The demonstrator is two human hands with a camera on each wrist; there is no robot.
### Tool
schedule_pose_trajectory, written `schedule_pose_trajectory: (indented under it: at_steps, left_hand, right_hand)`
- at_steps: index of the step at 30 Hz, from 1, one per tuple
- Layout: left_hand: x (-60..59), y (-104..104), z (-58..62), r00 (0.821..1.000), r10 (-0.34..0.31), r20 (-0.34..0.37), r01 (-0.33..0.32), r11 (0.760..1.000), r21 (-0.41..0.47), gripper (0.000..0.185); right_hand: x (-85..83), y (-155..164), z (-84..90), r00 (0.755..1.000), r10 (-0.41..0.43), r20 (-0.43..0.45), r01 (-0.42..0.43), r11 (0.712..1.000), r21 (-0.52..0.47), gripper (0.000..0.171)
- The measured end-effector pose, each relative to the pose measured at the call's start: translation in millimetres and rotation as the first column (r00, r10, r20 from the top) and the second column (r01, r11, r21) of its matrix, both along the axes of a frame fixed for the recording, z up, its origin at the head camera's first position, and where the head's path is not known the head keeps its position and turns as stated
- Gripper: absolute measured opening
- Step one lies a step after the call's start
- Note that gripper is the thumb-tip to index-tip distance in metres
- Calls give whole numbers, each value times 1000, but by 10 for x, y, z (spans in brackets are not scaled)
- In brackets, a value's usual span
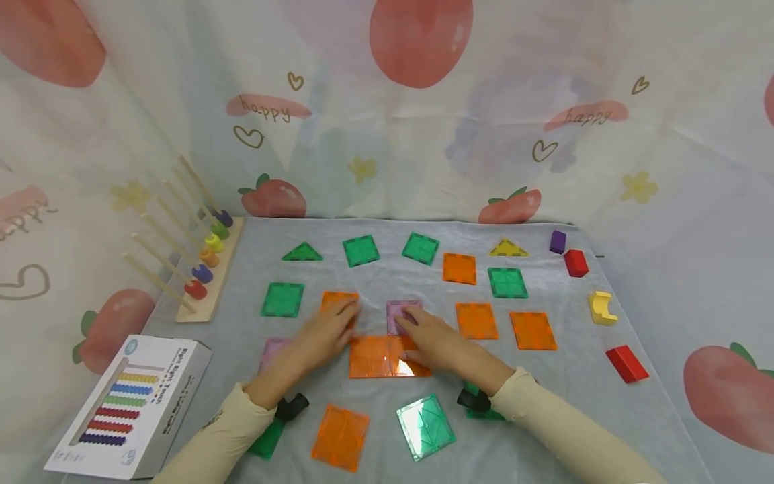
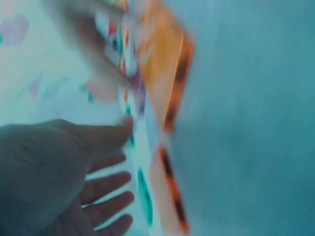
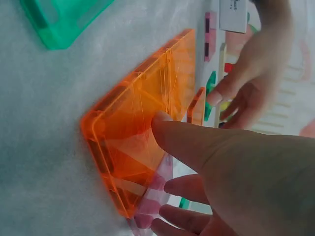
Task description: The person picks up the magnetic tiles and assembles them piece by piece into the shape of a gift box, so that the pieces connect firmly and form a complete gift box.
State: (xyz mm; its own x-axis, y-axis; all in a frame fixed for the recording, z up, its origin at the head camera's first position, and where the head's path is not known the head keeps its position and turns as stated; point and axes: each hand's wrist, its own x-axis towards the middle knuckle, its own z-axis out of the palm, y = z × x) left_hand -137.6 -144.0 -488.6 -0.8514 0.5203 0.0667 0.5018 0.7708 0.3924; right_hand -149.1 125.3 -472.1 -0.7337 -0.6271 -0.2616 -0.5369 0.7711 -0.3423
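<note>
Two orange square magnetic tiles [image 1: 369, 357] lie edge to edge in the middle of the cloth. A purple square tile [image 1: 396, 309] lies against their far edge. My right hand [image 1: 437, 339] rests over these tiles, fingers on the purple one and thumb at the orange surface [image 3: 130, 142]. Left of them, my left hand [image 1: 326, 333] hovers by another orange tile [image 1: 337, 298], partly covering it. In the left wrist view its fingers [image 2: 110, 187] are spread and relaxed, with nothing between them. The purple tile is partly hidden under the right fingers.
Green tiles [image 1: 282, 300] and orange tiles [image 1: 476, 321] lie scattered around. A yellow triangle [image 1: 508, 248] is at the back. Wooden blocks [image 1: 627, 364] line the right side. A pegged wooden board [image 1: 208, 296] and a white box [image 1: 130, 410] stand on the left.
</note>
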Motion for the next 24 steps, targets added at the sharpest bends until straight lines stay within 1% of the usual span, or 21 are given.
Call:
schedule_pose_trajectory:
  at_steps: [2, 4, 6, 7, 9, 11, 13, 14, 17, 19, 21, 24]
  left_hand:
    - [-107, -121, 13, 999, 45, -10, -46, 998, -50, 62]
    - [-187, -216, 34, 997, 76, 34, -72, 992, -107, 71]
    - [-248, -274, 56, 990, 93, 103, -78, 986, -145, 76]
    - [-273, -290, 67, 985, 101, 141, -78, 985, -155, 77]
    - [-309, -299, 88, 975, 105, 193, -75, 984, -159, 78]
    - [-327, -295, 93, 970, 106, 218, -74, 986, -147, 77]
    - [-335, -282, 91, 974, 103, 199, -76, 987, -141, 75]
    - [-336, -273, 84, 979, 101, 175, -76, 987, -143, 73]
    - [-332, -213, 74, 984, 117, 136, -97, 985, -144, 75]
    - [-323, -146, 71, 985, 117, 129, -99, 986, -137, 76]
    - [-306, -60, 77, 985, 101, 141, -84, 989, -120, 77]
    - [-277, 62, 71, 991, 37, 129, -25, 995, -94, 73]
  right_hand:
    - [13, 19, -5, 1000, 5, -1, -5, 1000, 10, 74]
    - [6, 31, -1, 1000, 9, 8, -9, 1000, 18, 73]
    - [-9, 35, 11, 1000, 7, 19, -8, 999, 32, 73]
    - [-16, 36, 22, 1000, 6, 25, -8, 999, 42, 73]
    - [-26, 33, 50, 999, 3, 36, -4, 999, 50, 73]
    - [-28, 26, 75, 999, 0, 48, -3, 998, 65, 73]
    - [-26, 20, 91, 999, -6, 54, 2, 997, 71, 73]
    - [-28, 16, 92, 998, -9, 56, 5, 997, 72, 73]
    - [-31, 10, 80, 998, -15, 62, 11, 997, 77, 73]
    - [-33, 4, 73, 998, -18, 61, 14, 997, 79, 72]
    - [-32, -2, 74, 998, -21, 60, 16, 996, 84, 73]
    - [-32, -12, 75, 998, -24, 58, 19, 996, 89, 73]
